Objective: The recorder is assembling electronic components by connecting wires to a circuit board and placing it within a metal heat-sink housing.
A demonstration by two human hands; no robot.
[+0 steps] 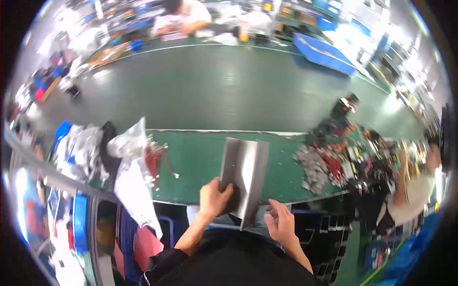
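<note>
My left hand (214,199) grips the left side of a grey folded metal panel (247,167), its thumb lying against the inner face. The piece looks like a long open channel with raised sides and a bright sheen down its middle. It is tilted over the near edge of the green worktop (191,162). My right hand (280,220) is just right of the panel's lower end, apart from it, with fingers spread and nothing in them.
Clear plastic bags (131,143) and red wired parts (153,159) lie at left. At right are grey small parts (312,171) and a heap of wired components (358,148). Beyond runs a dark conveyor belt (210,86) with a blue tray (324,52). Another person (410,195) works at right.
</note>
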